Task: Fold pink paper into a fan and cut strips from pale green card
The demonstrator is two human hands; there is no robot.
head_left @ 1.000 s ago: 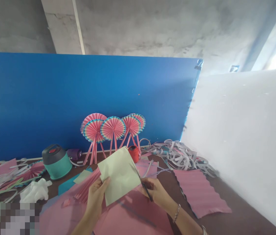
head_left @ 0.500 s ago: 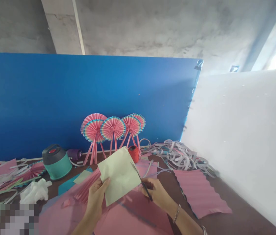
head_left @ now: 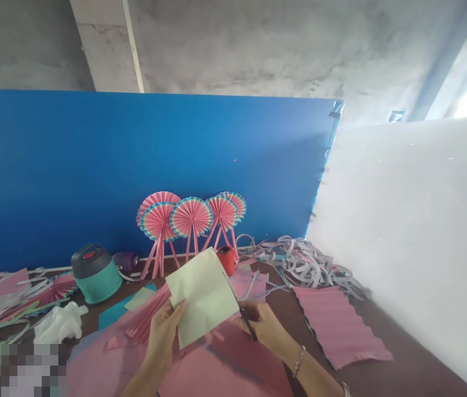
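A broad, smooth blue panel (head_left: 113, 149) stands behind the pale green, four-sided paper sheet (head_left: 204, 295), which is held up over the brown surface (head_left: 419, 355). Flat pink paper sheets (head_left: 225, 369) lie below it, and a rippled pink paper sheet (head_left: 341, 328) to its right. Round, pleated pink paper fans (head_left: 192, 216) stand behind it. The left hand (head_left: 164, 326) pinches its lower-left edge, thumb on top, fingers closed. At its right edge, the right hand (head_left: 262, 326) has fingers curled around dark-handled metal scissors (head_left: 248, 324), blades along that edge; how far they part is hard to tell. A red spool-like object (head_left: 228, 263) sits just beyond its upper-right corner.
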